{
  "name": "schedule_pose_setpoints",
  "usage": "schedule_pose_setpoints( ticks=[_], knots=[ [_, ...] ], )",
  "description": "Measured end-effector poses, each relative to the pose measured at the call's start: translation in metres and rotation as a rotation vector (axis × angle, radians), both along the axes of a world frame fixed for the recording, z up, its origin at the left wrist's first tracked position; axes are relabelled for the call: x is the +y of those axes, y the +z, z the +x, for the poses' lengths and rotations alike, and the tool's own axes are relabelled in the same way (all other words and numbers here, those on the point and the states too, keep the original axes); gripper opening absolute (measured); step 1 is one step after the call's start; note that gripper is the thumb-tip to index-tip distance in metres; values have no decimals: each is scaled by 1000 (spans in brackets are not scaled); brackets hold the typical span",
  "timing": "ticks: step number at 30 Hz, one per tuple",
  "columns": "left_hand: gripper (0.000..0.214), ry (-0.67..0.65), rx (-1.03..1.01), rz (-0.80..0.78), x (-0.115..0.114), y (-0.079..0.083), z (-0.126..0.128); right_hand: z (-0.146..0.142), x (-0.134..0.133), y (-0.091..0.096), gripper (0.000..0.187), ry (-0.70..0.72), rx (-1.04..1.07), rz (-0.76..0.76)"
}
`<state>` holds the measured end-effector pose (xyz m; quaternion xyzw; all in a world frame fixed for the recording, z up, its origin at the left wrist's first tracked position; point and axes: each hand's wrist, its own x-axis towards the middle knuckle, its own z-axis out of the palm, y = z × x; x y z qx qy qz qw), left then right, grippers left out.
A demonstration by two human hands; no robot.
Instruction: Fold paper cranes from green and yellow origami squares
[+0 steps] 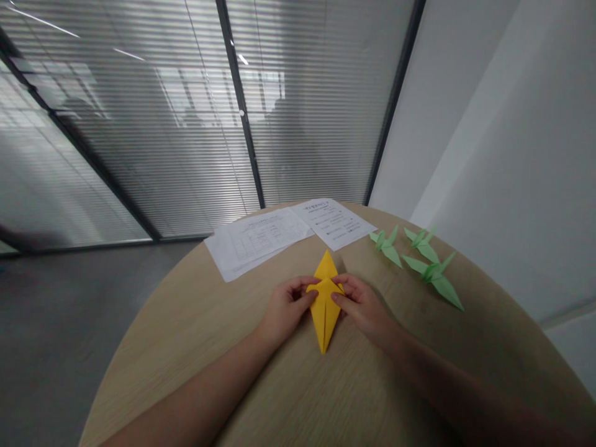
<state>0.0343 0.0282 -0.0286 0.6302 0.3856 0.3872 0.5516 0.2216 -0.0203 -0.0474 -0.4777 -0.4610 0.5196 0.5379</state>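
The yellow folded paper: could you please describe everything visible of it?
The yellow folded paper is a long, narrow diamond with sharp points at both ends and a crease down its length. It looks like thin matte origami paper. It lies flat on the wooden table, pointing away from the person. The left hand and right hand pinch its flaps at the middle, one from each side.

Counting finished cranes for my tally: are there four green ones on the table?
No, only three green cranes lie on the table.

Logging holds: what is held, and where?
Left hand and right hand pinch the yellow paper at its middle side edges, flat on the table.
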Motion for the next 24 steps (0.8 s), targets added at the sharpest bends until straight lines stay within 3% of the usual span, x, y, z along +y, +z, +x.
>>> schedule_pose_setpoints(
  ticks=[7,14,20,24],
  knots=[
    [17,1,-81,-101,1,2,1,3,0,0,20,-49,-131,16],
    [19,-27,-120,-122,-1,3,0,4,1,-2,22,-80,-103,10],
    [27,-62,-61,-81,-4,4,-1,4,0,-3,23,-125,-117,8],
    [24,-17,-23,-34,-2,0,0,2,-2,1,25,-93,-9,-1]
  ],
)
